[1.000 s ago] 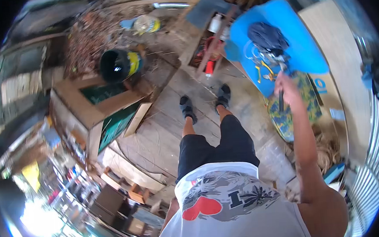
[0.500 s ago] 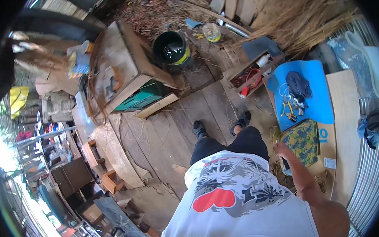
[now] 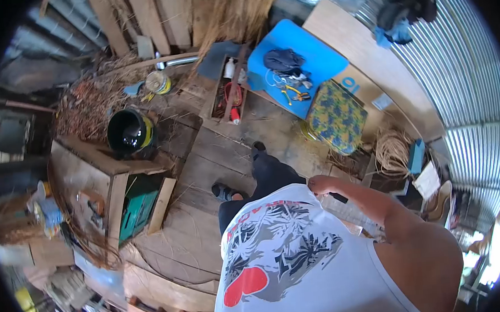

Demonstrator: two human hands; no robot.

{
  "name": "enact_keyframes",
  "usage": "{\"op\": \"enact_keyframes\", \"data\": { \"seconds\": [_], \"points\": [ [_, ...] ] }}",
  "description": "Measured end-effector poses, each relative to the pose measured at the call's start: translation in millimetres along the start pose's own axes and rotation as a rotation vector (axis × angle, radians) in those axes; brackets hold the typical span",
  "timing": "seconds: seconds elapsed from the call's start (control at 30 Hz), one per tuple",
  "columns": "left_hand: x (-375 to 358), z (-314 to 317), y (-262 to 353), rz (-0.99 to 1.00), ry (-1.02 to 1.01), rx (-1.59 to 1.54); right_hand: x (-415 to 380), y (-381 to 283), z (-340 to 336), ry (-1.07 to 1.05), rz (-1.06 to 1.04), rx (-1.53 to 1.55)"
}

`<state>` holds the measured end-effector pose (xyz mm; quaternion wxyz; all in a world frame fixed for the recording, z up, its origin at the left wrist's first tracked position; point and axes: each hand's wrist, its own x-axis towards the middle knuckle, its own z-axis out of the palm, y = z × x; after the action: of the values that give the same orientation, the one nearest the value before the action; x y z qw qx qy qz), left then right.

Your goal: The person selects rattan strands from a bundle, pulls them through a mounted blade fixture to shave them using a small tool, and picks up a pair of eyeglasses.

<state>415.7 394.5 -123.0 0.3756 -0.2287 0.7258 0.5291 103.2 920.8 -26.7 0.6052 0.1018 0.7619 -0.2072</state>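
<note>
My right hand (image 3: 320,185) is closed beside my right hip, with a short black handle (image 3: 339,197) showing behind the fist; the rest of that object is hidden. My left hand is out of view. Ahead of my right hand is a camouflage-patterned cushion (image 3: 337,116). Beyond it, a blue mat (image 3: 312,55) bears a dark cloth (image 3: 283,61) and yellow-handled pliers (image 3: 300,94). A wooden tray (image 3: 219,105) left of the mat holds a white bottle (image 3: 229,69) and a red item (image 3: 235,116).
A dark bucket (image 3: 129,131) stands on the plank floor beside a wooden cabinet (image 3: 85,183) with a green interior. A smaller bucket (image 3: 158,82) is farther back. Coiled rope (image 3: 392,152) lies at the right, near the corrugated metal wall (image 3: 463,86).
The view has turned to the right, so the mat, tray and buckets sit farther left. My feet have shifted in a step. My right hand stays closed near my hip.
</note>
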Motion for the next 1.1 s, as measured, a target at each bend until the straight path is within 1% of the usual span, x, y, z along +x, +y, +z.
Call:
{"op": "enact_keyframes", "data": {
  "seconds": [0.03,0.1,0.17,0.23,0.3,0.37,0.43,0.47,0.5,0.57,0.6,0.63,0.67,0.7,0.73,0.8,0.87,0.9,0.97,1.0,1.07,1.1],
  "points": [
    [1.8,-8.3,2.0,-0.011,-0.003,-0.007,-2.8,10.5,11.2,0.003,0.006,0.026],
    [-2.4,-26.8,-1.8,-0.044,-0.002,-0.020,-6.3,33.8,33.8,-0.024,0.044,0.294],
    [-4.4,-44.8,-0.2,-0.077,0.006,-0.032,-6.2,54.4,47.5,-0.009,0.062,0.343],
    [-0.6,-61.6,9.5,-0.104,0.016,-0.040,-4.6,74.6,56.1,-0.035,0.119,0.478],
    [8.3,-74.2,28.5,-0.123,0.026,-0.048,-13.4,84.7,49.1,-0.034,0.116,0.507],
    [15.1,-90.1,61.4,-0.141,0.036,-0.047,-15.0,103.5,49.7,-0.034,0.111,0.544],
    [28.6,-96.2,90.4,-0.152,0.055,-0.053,-2.8,130.2,50.2,0.002,0.166,0.773],
    [33.9,-99.9,100.2,-0.159,0.066,-0.060,-0.6,137.9,46.9,-0.019,0.110,0.773],
    [38.8,-102.6,109.4,-0.168,0.076,-0.067,3.0,145.1,44.1,-0.019,0.105,0.793],
    [48.5,-104.1,119.5,-0.196,0.094,-0.086,3.2,158.1,41.3,-0.055,0.154,0.729],
    [56.9,-70.1,205.6,-0.062,0.286,0.290,21.6,177.0,47.3,-0.056,0.085,0.617],
    [83.2,-60.9,249.2,-0.066,0.222,0.343,50.0,194.9,59.7,-0.061,0.084,0.634],
    [105.3,-54.3,279.2,-0.073,0.157,0.398,77.9,209.4,74.1,0.186,-0.084,0.289],
    [133.9,-37.5,292.8,0.077,0.126,0.318,94.0,217.5,81.1,0.427,-0.248,-0.065],
    [161.5,-19.8,303.5,0.226,0.095,0.237,65.3,180.6,47.6,0.342,-0.099,0.285],
    [194.8,31.3,365.3,0.292,-0.084,0.527,78.7,149.2,34.4,0.426,-0.114,0.343],
    [207.7,81.1,423.1,0.496,-0.269,0.869,76.5,118.4,23.3,0.408,-0.379,0.481],
    [222.9,95.8,428.1,0.493,-0.285,0.890,68.7,100.2,16.3,0.408,-0.375,0.507],
    [248.7,113.9,424.4,0.426,-0.516,1.283,54.5,72.2,12.3,0.466,-0.478,0.450],
    [255.9,119.3,428.5,0.416,-0.537,1.303,55.8,67.2,23.3,0.460,-0.471,0.480],
    [272.8,120.2,438.2,0.390,-0.670,1.423,59.4,53.2,45.0,0.464,-0.425,0.387],
    [282.8,114.7,438.0,0.385,-0.690,1.441,68.6,50.5,61.7,0.463,-0.418,0.414]
  ]
}}
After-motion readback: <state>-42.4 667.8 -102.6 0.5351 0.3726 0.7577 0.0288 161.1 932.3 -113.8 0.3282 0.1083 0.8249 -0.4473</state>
